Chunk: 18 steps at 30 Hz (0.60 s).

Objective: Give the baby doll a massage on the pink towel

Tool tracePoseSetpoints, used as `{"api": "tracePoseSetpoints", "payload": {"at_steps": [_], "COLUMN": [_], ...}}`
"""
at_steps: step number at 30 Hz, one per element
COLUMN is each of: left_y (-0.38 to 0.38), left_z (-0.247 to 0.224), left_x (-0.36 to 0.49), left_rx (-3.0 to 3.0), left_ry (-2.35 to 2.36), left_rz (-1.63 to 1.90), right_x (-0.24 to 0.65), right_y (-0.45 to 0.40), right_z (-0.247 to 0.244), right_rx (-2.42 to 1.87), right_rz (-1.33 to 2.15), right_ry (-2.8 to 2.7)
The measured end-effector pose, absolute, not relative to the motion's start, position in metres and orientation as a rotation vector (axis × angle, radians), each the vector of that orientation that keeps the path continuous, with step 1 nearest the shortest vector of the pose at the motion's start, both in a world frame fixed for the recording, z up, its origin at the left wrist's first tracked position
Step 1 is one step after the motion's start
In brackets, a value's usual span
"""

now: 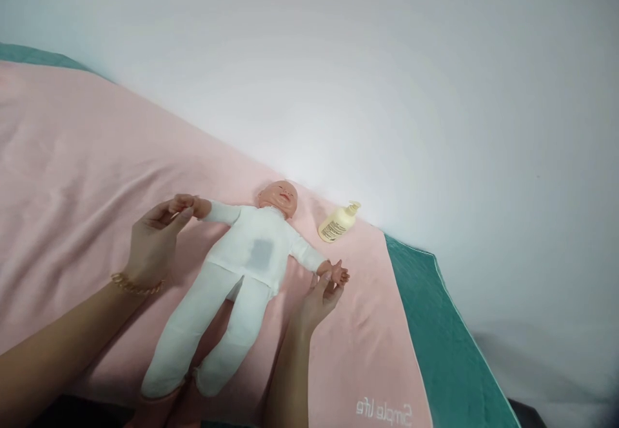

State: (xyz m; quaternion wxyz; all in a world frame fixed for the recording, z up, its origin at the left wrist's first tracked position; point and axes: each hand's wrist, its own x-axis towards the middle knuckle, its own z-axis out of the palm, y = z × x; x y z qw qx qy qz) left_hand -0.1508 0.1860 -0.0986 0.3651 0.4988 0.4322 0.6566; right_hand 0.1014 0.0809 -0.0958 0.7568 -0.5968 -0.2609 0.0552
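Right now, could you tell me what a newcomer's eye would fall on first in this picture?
A baby doll in white clothes lies on its back in the middle of a pink towel, arms spread. The left hand holds one doll hand and the right hand holds the other. A cream pump bottle lies on its side on the towel, close to the doll's head, by the white wall.

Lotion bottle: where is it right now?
In the head view the lotion bottle lies on its side on the pink towel, right of the doll's head, near the wall, beyond the right hand.
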Motion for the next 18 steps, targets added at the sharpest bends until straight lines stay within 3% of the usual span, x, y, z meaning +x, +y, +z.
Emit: {"api": "tracePoseSetpoints", "payload": {"at_steps": [3, 11, 18], "left_y": [0.169, 0.161, 0.165], "left_z": [-0.088, -0.094, -0.088], "left_x": [-0.136, -0.126, -0.126], "left_rx": [1.236, 2.239, 2.562], "left_ry": [1.077, 0.706, 0.556], "left_rz": [1.696, 1.548, 1.416], "right_x": [0.082, 0.065, 0.060], "right_y": [0.081, 0.087, 0.088], "right_z": [-0.093, -0.106, -0.103], "right_rx": [-1.258, -1.047, -1.078], "right_rz": [0.063, -0.144, -0.221], "right_ry": [-0.684, -1.391, -1.581]}}
